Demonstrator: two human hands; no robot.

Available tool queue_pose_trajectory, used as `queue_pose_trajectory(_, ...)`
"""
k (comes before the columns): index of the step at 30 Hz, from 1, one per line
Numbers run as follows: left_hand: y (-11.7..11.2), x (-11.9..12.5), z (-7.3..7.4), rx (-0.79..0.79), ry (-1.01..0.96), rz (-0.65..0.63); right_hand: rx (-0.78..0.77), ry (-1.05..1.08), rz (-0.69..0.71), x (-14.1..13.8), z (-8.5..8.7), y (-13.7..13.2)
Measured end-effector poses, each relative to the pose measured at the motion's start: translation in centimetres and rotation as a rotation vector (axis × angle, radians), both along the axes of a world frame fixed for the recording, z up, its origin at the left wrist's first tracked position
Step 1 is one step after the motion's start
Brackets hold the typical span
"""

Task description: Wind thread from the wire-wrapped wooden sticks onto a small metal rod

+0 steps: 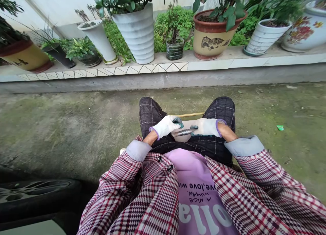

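My left hand [166, 125], in a white glove with dark green fingertips and a purple cuff edge, is over my lap with its fingers curled together. What it pinches, if anything, is hidden. My right hand [207, 127], gloved the same way, closes around one end of a long, narrow, dark silvery object [183, 132]. Its other end points left, just below my left fingers; its exact kind is unclear. Under both hands lies a pale flat piece [187, 125] between my thighs. Beyond them a thin yellowish stick [190, 114] spans the gap between my knees.
A low tiled ledge [163, 68] runs across in front, carrying several potted plants, including a tall white ribbed pot [136, 33] and a tan pot [211, 38]. Concrete ground [76, 126] surrounds me. A wheel [35, 191] stands at lower left; a green scrap [280, 128] lies right.
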State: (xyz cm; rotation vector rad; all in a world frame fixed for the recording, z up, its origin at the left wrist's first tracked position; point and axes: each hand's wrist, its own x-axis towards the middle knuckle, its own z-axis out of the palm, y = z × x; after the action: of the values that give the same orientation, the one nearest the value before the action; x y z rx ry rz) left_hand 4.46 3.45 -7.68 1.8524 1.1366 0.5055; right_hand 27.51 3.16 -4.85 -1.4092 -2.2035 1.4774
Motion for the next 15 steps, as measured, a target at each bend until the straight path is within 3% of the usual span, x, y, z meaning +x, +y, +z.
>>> queue_pose_trajectory(5,0.2,0.8,-0.2,-0.197,-0.258,0.185,0.129,-0.180,-0.068,1.2,0.3,1.3)
queue_pose_trajectory(9,0.1,1.2,0.7,-0.321,-0.479,0.303,0.373,-0.411,-0.132,1.6,0.8,2.2)
queue_pose_trajectory(12,-0.3,1.2,1.3,-0.360,-0.549,0.236,0.461,-0.414,-0.176,1.3,1.3,2.0)
queue_pose_trajectory(15,-0.6,1.2,1.3,-0.375,-0.547,0.115,0.306,-0.165,-0.292,0.9,2.0,1.3)
